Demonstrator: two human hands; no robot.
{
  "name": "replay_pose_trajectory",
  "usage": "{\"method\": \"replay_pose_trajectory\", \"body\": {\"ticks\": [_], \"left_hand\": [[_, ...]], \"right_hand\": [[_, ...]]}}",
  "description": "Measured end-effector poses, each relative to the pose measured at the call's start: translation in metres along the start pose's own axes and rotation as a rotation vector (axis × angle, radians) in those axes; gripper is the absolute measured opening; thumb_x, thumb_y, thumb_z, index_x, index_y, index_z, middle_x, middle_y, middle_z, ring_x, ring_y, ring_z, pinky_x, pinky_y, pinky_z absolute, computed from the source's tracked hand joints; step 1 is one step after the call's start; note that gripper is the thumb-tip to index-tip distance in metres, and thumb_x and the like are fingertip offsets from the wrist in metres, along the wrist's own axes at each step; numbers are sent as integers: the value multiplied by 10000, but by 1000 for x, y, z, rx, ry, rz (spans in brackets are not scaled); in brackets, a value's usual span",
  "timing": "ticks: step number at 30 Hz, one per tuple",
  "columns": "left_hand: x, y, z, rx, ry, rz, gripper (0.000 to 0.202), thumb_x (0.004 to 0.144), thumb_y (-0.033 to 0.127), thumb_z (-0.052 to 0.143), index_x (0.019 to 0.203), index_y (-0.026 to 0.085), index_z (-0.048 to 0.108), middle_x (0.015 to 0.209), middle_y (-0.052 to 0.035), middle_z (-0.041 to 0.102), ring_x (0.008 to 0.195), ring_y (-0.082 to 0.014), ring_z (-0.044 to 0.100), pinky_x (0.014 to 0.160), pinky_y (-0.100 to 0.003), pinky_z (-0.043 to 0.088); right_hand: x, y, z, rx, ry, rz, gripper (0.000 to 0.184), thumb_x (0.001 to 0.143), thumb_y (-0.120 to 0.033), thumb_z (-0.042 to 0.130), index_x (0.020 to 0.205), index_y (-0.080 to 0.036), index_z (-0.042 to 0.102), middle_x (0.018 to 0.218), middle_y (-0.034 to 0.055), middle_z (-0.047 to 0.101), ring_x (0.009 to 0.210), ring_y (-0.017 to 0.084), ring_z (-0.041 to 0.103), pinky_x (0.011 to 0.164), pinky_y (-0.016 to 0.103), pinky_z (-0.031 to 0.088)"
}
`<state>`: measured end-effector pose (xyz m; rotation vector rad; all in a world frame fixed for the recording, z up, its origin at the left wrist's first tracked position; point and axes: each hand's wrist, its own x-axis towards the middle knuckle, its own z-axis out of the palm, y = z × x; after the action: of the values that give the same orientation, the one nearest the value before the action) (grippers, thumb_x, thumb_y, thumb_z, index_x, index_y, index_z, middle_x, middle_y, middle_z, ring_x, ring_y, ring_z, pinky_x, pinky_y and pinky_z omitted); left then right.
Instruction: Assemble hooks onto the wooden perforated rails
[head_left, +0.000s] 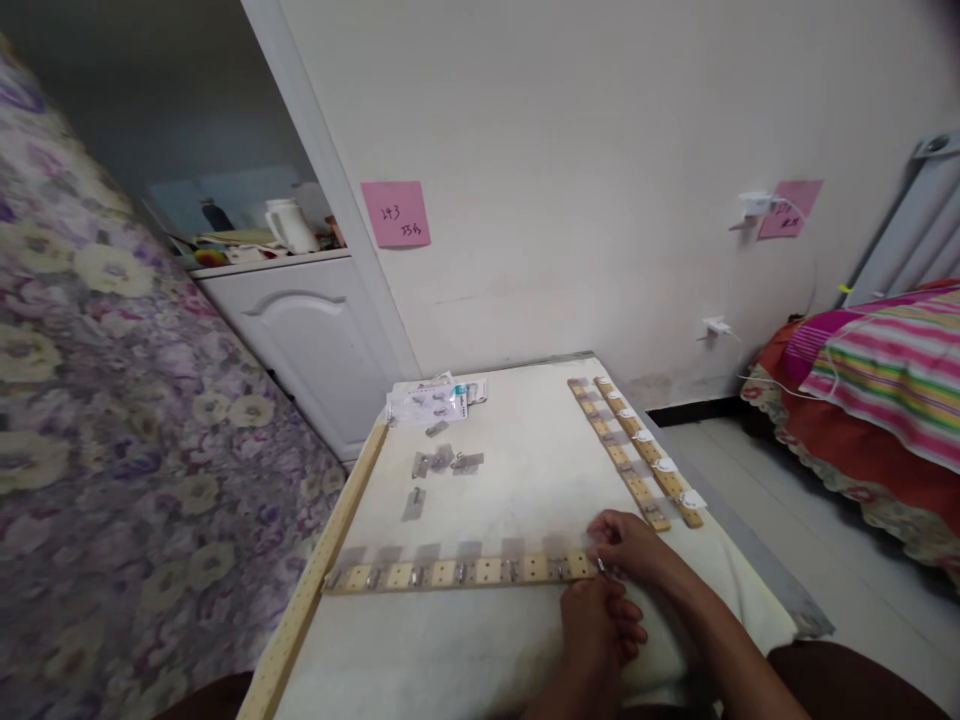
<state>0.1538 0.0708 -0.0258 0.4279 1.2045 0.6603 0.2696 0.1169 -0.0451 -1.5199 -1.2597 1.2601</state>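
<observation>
Near the white table's front edge, pale perforated wooden strip, long axis left-right, right hand pinching its right end, left hand curled beside, grip unclear, open tabletop behind, 2 matching strips by right edge

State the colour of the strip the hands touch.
Light tan wooden strip, best seen in the head view.

Pale perforated wooden strip, laid flat crosswise near the front of the table, small metal fittings set along it at intervals
</observation>
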Motion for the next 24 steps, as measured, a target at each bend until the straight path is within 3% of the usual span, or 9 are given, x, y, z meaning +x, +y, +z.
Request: {"method": "replay_pose_trajectory", "body": {"ticks": [10, 16, 18, 21, 23, 24], "left_hand": [[-3, 2, 1, 12, -16, 0, 155, 684, 308, 539, 675, 153, 534, 457, -6, 554, 341, -102, 463, 441, -223, 264], [-8, 2, -5, 40, -65, 6, 204, 757, 347, 482, 681, 161, 518, 482, 3, 554, 352, -83, 466, 447, -212, 276], [-13, 3, -11, 88, -103, -8, 218, 766, 337, 459, 654, 161, 521, 468, 0, 546, 329, -84, 451, 420, -213, 257], [-25, 6, -29, 197, -170, 15, 267, 790, 330, 423, 622, 165, 547, 390, 2, 505, 270, -96, 385, 366, -227, 176], [-35, 12, -50, 279, -186, 103, 306, 813, 369, 425, 608, 177, 547, 358, 24, 469, 260, -85, 323, 355, -234, 133], [-39, 16, -62, 404, -167, 217, 323, 827, 393, 411, 602, 191, 524, 351, 45, 435, 267, -80, 285, 355, -235, 137]], "right_hand": [[-3, -4, 2, 16, -22, 16, 191, 574, -221, 624, 729, -185, 520, 558, -100, 490, 380, 58, 434, 375, 196, 320], [-9, -6, -5, -15, 21, -29, 215, 674, -318, 579, 836, -177, 565, 674, -41, 573, 412, 74, 462, 392, 212, 344], [-11, -13, -11, -122, 123, -84, 210, 725, -343, 518, 835, -175, 580, 685, -13, 598, 445, 105, 490, 425, 239, 379], [-17, -28, -19, -260, 407, -255, 216, 780, -340, 466, 851, -184, 596, 779, 32, 647, 665, 174, 591, 614, 288, 460], [-23, -39, -19, -280, 545, -334, 230, 817, -349, 445, 895, -193, 595, 811, 37, 651, 767, 191, 597, 705, 294, 456], [-26, -44, -18, -282, 574, -348, 235, 835, -358, 434, 903, -196, 590, 786, 32, 641, 759, 190, 591, 702, 289, 449]]}}
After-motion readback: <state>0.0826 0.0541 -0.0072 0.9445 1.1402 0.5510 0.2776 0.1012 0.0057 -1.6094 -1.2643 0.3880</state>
